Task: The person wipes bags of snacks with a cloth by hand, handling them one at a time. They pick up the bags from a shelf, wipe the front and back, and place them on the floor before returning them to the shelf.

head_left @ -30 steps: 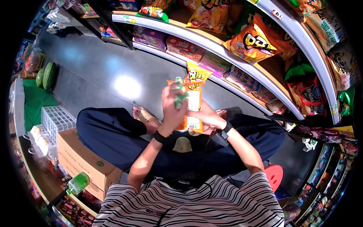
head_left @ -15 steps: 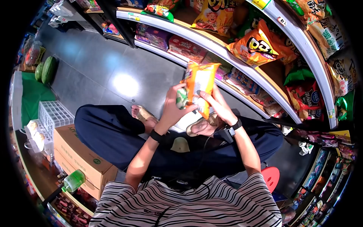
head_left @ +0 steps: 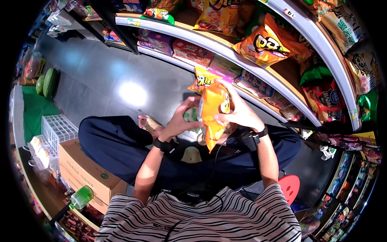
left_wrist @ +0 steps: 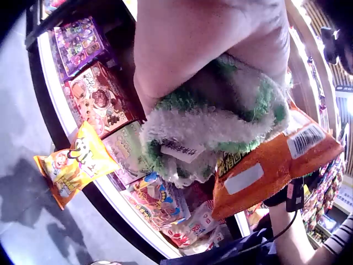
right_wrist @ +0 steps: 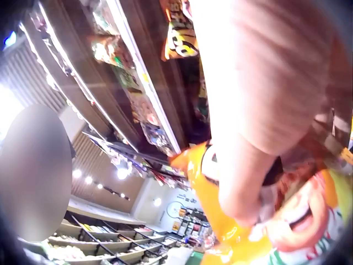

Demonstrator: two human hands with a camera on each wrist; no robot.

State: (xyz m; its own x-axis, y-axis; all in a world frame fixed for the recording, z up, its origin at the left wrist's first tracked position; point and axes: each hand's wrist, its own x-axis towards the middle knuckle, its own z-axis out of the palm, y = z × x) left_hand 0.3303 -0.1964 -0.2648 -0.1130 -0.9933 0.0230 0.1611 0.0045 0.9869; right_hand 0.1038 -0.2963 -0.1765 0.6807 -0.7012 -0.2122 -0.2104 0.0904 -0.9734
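Observation:
In the head view my right hand (head_left: pixel 230 108) grips an orange snack bag (head_left: pixel 211 115) in front of my chest, its narrow side turned toward me. My left hand (head_left: pixel 183 117) holds a fluffy green and white cloth (head_left: pixel 190 115) against the bag's left side. The left wrist view shows that cloth (left_wrist: pixel 215 121) bunched under my palm, pressed to the orange bag (left_wrist: pixel 276 165) beside its barcode. In the right wrist view my fingers (right_wrist: pixel 242 182) curl over the bag (right_wrist: pixel 231 237). A second orange bag (head_left: pixel 203 78) stands by the lowest shelf.
Curved shelves (head_left: pixel 242 60) packed with snack bags and boxes run ahead and to the right. A cardboard box (head_left: pixel 86 169), a white crate (head_left: pixel 58 127) and a green bottle (head_left: pixel 82 196) are at my left. Watermelons (head_left: pixel 47 82) lie far left. A red stool (head_left: pixel 291 187) is behind my right elbow.
The bag came down from its raised, face-on position and turned edge-on. My left hand with the cloth dropped lower along its side. The second bag by the shelf shows again.

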